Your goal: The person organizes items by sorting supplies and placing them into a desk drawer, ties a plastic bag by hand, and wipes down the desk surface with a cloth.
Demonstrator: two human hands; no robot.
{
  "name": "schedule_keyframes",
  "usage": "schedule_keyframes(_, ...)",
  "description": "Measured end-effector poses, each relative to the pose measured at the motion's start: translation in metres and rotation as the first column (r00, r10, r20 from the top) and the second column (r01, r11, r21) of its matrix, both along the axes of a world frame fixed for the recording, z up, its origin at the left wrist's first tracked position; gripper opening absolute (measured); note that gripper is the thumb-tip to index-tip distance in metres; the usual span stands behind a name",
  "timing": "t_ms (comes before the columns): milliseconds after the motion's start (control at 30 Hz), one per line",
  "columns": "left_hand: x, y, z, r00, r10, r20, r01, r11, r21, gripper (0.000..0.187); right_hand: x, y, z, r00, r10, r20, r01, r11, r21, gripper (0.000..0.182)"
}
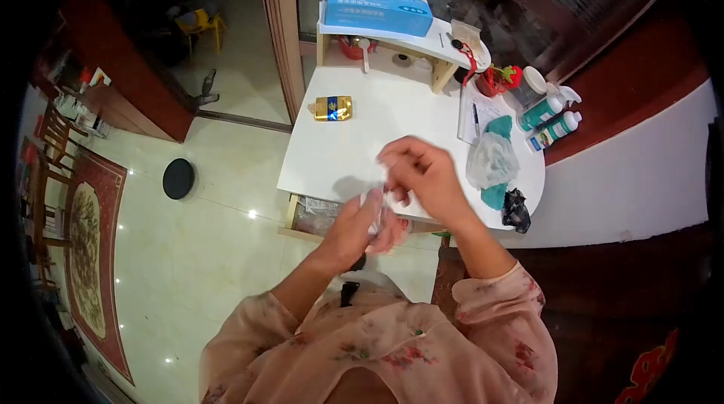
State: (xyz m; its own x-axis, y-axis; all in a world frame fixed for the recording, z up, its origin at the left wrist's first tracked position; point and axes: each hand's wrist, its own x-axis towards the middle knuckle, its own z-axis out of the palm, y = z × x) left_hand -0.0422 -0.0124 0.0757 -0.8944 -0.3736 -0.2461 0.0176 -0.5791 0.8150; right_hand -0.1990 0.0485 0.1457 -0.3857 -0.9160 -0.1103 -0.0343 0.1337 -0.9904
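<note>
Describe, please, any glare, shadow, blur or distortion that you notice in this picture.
Head view: black corners, with the red-bordered patterned rug bowed; head view: light spots glaring on the pale, glossy tiled floor; head view: a soft grey shadow on the white desktop; head view: the person's bare left hand partly blurred.

I see via single head cam: looks fwd + down past wearer's shirt (407,351); L hand (351,230) & R hand (428,176) close, desk (403,106) just beyond, floor (226,268) lower.
</note>
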Motion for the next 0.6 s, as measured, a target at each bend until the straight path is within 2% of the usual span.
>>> schedule_keyframes(33, 0.006, 0.001, 0.002, 0.99, -0.09, -0.104, 0.113, 0.963, 0.246, 0.034, -0.018, -0.002, -0.013, 0.998, -0.046, -0.046, 0.042, 0.996, -0.074, 0.013)
schedule_keyframes(67, 0.012, -0.002, -0.005, 0.988, -0.128, 0.083, 0.121, 0.989, 0.09, 0.033, -0.037, -0.001, -0.024, 0.993, -0.109, -0.046, 0.105, 0.991, -0.079, 0.012)
schedule_keyframes(133, 0.03, -0.014, -0.023, 0.893, -0.104, 0.438, 0.212, 0.956, -0.204, 0.033, -0.063, -0.002, -0.045, 0.983, -0.184, -0.027, 0.181, 0.98, -0.077, 0.012)
schedule_keyframes(200, 0.05, -0.017, -0.027, 0.966, -0.017, 0.259, 0.143, 0.867, -0.478, 0.028, -0.084, 0.005, -0.062, 0.968, -0.252, 0.005, 0.252, 0.965, -0.069, 0.013)
schedule_keyframes(233, 0.056, -0.018, -0.037, 0.954, 0.046, 0.297, 0.133, 0.823, -0.553, 0.025, -0.094, 0.009, -0.083, 0.93, -0.307, -0.204, 0.286, 0.95, -0.125, 0.016)
schedule_keyframes(300, 0.063, -0.02, -0.052, 0.931, 0.126, 0.343, 0.144, 0.735, -0.662, 0.022, -0.101, 0.002, -0.122, 0.714, -0.393, -0.58, 0.313, 0.92, -0.238, 0.023)
schedule_keyframes(367, 0.064, -0.022, -0.058, 0.907, 0.19, 0.377, 0.165, 0.663, -0.73, 0.02, -0.053, -0.001, -0.092, 0.531, -0.269, -0.804, 0.135, 0.963, -0.233, 0.038)
schedule_keyframes(400, 0.06, -0.021, -0.059, 0.917, 0.167, 0.361, 0.205, 0.58, -0.788, 0.022, -0.026, -0.004, -0.085, 0.715, -0.115, -0.69, 0.0, 0.986, -0.164, 0.046)
schedule_keyframes(433, 0.057, -0.019, -0.059, 0.925, 0.143, 0.352, 0.243, 0.49, -0.837, 0.025, 0.002, -0.003, -0.079, 0.807, 0.069, -0.586, -0.157, 0.982, -0.101, 0.046)
schedule_keyframes(500, 0.051, -0.017, -0.061, 0.937, 0.095, 0.335, 0.297, 0.284, -0.912, 0.03, 0.044, 0.001, -0.093, 0.843, 0.37, -0.39, -0.421, 0.905, -0.052, 0.042)
schedule_keyframes(533, 0.05, -0.013, -0.068, 0.945, 0.135, 0.299, 0.249, 0.3, -0.921, 0.037, 0.044, 0.001, -0.093, 0.861, 0.439, -0.258, -0.441, 0.896, 0.05, 0.041)
schedule_keyframes(567, 0.053, -0.015, -0.072, 0.931, 0.024, 0.365, 0.281, 0.593, -0.755, 0.037, 0.044, 0.001, -0.09, 0.866, 0.487, -0.115, -0.47, 0.87, 0.148, 0.04)
schedule_keyframes(600, 0.057, -0.02, -0.07, 0.915, -0.103, 0.391, 0.303, 0.813, -0.497, 0.038, 0.042, 0.0, -0.088, 0.857, 0.514, 0.034, -0.506, 0.829, 0.238, 0.041)
